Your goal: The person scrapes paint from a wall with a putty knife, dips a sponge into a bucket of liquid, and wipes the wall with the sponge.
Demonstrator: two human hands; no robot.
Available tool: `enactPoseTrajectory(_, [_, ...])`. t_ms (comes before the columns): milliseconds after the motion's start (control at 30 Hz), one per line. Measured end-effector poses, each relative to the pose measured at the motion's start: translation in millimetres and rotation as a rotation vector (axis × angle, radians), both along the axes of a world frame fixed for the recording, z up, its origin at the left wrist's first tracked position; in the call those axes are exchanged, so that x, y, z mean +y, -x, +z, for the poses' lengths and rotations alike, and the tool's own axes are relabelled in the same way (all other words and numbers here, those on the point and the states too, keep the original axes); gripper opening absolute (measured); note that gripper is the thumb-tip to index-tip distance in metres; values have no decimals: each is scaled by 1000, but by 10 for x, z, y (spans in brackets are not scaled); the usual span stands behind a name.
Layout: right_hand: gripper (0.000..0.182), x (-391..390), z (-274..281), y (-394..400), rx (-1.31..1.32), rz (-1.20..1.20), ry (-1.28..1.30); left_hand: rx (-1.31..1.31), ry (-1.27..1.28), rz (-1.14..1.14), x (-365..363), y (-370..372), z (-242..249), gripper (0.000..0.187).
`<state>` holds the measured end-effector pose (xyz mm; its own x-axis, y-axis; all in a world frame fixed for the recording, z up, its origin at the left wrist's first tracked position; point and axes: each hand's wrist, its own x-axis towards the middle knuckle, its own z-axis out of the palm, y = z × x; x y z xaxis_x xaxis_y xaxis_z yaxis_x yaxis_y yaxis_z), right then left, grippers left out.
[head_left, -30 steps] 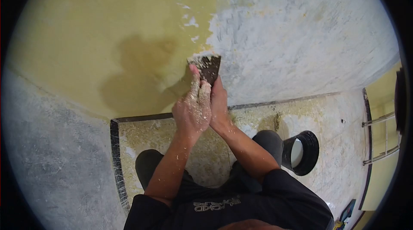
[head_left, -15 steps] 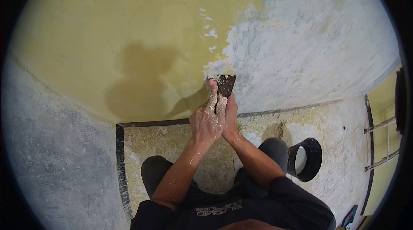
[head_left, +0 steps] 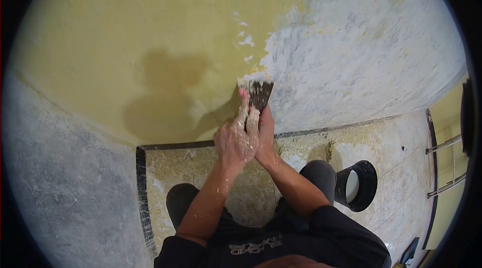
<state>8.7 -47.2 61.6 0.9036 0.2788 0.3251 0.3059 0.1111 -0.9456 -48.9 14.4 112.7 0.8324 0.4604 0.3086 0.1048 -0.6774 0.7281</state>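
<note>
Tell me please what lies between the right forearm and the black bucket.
In the head view, the right knee lies between the right forearm and the black bucket.

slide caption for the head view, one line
Left hand overlapping right hand, a flecked scraper held at the ragged edge of the yellow paint, black bucket to the right.

Part-stripped wall (head_left: pixel 296 42) and flake-littered floor (head_left: pixel 295 147) show a room under renovation.

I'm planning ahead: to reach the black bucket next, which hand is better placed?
Probably the right hand: the bucket is beside the right knee, while the left hand might cross the right arm. Both hands touch the scraper.
</note>
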Motion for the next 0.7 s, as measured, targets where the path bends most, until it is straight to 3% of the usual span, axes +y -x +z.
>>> enactPoseTrajectory(33, [39, -9, -23, 12, -13, -20, 51, 70, 14, 13, -7, -4, -39, 51])
enactPoseTrajectory(67, [40, 36, -256, -31, 57, 28, -100, -259, -232, 29, 38, -93, -338, 50])
enactPoseTrajectory(100, [40, 40, -201, -29, 53, 29, -100, -263, -232, 30, 33, -73, -248, 50])
enactPoseTrajectory(167, [40, -15, -1, 23, 38, 23, -13, 6, -4, -3, -13, 5, -5, 50])
enactPoseTrajectory(233, [40, -52, 63, 19, 111, 94, 41, -79, 43, -7, 1, -21, -8, 49])
enactPoseTrajectory(333, [40, -8, 44, 21, 151, 126, -59, -19, 5, 0, 30, -23, -25, 48])
enactPoseTrajectory(433, [40, 27, 118, 13, 137, 175, -124, -196, -83, 27, 59, -61, 9, 49])
enactPoseTrajectory(467, [40, 82, 163, -27, -7, 61, -132, -108, -54, 16, 91, -65, 81, 48])
enactPoseTrajectory(533, [40, 47, 107, -12, 25, 60, -86, 26, -6, -3, 39, 34, 63, 48])
enactPoseTrajectory(600, [42, -35, 191, 37, 111, 102, 17, -103, -54, 0, 33, -9, 36, 47])
enactPoseTrajectory(700, [41, 22, -182, -7, 8, 14, -76, -222, -206, 34, 11, -55, -256, 47])
